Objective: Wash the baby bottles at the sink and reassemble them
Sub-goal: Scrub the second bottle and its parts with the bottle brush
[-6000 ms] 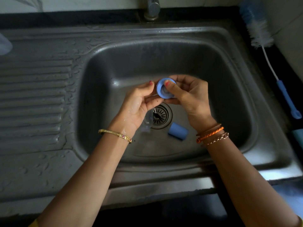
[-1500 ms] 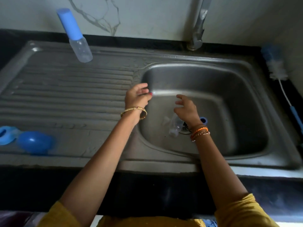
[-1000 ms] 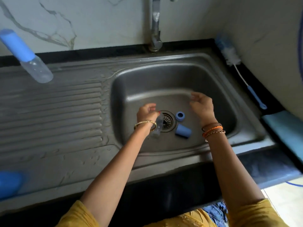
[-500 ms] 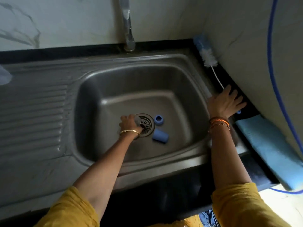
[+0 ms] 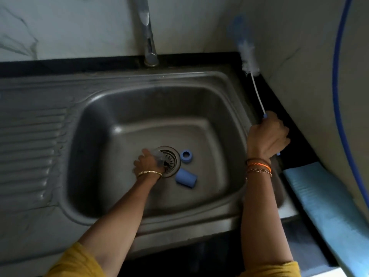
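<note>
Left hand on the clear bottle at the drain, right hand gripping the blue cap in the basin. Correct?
Not quite. In the head view the right hand grips the bottle brush handle on the counter beside the sink, not the blue cap, which lies untouched in the basin. The left hand is on the clear bottle at the drain, as stated.
</note>
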The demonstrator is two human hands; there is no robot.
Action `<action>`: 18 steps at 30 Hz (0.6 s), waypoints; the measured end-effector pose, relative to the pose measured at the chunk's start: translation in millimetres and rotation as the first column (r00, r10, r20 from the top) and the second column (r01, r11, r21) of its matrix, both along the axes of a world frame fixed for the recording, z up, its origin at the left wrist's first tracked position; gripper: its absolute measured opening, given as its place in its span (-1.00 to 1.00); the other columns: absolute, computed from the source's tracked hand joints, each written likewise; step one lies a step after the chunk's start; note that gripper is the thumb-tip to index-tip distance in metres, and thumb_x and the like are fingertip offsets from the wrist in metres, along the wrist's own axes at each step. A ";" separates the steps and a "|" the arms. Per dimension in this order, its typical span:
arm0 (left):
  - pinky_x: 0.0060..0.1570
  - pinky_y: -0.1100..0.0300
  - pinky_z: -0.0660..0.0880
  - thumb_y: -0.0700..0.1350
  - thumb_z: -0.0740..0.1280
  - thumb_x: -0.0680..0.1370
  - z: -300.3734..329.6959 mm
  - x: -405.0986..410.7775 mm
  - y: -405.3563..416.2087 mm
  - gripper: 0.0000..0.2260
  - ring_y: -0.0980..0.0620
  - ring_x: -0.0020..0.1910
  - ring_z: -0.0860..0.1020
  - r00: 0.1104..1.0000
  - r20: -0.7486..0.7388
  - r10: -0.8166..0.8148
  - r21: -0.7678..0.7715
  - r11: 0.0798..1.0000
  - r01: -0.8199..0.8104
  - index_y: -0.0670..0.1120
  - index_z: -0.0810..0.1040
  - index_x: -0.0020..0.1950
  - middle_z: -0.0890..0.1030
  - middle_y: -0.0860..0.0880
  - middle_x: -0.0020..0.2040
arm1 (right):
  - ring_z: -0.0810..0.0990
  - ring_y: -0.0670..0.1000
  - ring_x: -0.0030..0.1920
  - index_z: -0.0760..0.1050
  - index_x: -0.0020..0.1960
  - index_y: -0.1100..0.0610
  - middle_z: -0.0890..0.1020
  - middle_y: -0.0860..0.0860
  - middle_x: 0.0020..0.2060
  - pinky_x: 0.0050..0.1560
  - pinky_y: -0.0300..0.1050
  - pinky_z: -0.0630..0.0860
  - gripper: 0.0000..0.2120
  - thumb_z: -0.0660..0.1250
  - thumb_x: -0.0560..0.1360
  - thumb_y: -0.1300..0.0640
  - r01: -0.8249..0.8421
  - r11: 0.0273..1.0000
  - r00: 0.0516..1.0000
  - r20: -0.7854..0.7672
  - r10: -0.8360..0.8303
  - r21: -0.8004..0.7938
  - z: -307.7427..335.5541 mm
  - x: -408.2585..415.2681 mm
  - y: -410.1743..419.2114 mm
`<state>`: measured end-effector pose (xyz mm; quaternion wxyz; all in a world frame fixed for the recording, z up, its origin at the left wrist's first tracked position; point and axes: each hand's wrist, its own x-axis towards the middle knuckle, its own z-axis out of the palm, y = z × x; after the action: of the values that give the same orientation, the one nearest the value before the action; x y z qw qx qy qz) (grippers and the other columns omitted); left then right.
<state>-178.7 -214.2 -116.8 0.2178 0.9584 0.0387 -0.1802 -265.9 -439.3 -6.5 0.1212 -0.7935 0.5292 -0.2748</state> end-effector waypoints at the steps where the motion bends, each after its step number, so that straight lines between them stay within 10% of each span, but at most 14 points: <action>1: 0.20 -0.04 0.35 0.01 0.31 0.51 1.4 0.3 -0.5 -0.48 -0.26 0.28 0.33 1.000 0.005 -0.002 -0.012 1.000 0.002 -0.19 0.20 0.34 0.39 -0.26 0.28 | 0.47 0.25 0.11 0.46 0.23 0.16 0.57 0.21 0.09 -0.03 0.03 0.37 -0.67 0.14 0.50 0.29 -0.026 1.000 0.999 0.036 0.027 -0.011 -0.1 2.6 2.6; 8: -0.06 0.11 0.47 0.02 0.48 0.33 18.8 12.0 6.3 -0.35 -0.21 0.11 0.49 0.983 0.002 0.184 -0.366 0.915 -0.170 -0.13 0.27 0.29 0.49 -0.21 0.18 | 0.56 0.30 -0.07 0.51 -0.04 0.18 0.62 0.25 -0.14 -0.20 -0.05 0.35 -0.72 0.12 0.56 0.02 -0.071 0.993 0.948 0.317 0.037 0.095 5.1 10.6 24.4; 12: -0.38 0.23 0.51 -0.09 0.51 0.30 40.5 22.5 1.4 -0.53 -0.07 -0.15 0.59 0.889 -0.198 0.413 -0.769 0.497 -0.401 -0.15 0.48 0.15 0.60 -0.17 0.04 | 0.56 0.31 -0.05 0.53 -0.17 0.21 0.61 0.27 -0.16 -0.11 0.00 0.44 -0.60 0.15 0.53 -0.10 -0.197 0.962 0.951 0.276 0.141 0.188 7.3 10.1 40.0; 18: -0.38 0.27 0.49 -0.17 0.41 0.43 93.5 51.3 19.9 -0.88 0.14 -0.34 0.54 0.840 -0.347 0.416 -0.909 0.071 -0.411 -0.03 0.48 -0.16 0.53 0.01 -0.21 | 0.55 0.28 -0.10 0.47 -0.31 0.19 0.59 0.25 -0.23 -0.22 -0.10 0.31 -0.60 0.19 0.51 -0.10 -0.420 0.883 0.905 0.162 0.392 0.209 6.7 12.5 58.8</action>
<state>-127.4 -194.2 -23.4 0.8047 0.5558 0.1868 -0.0924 -253.5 -380.5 0.3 0.3012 -0.8492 0.3723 -0.2228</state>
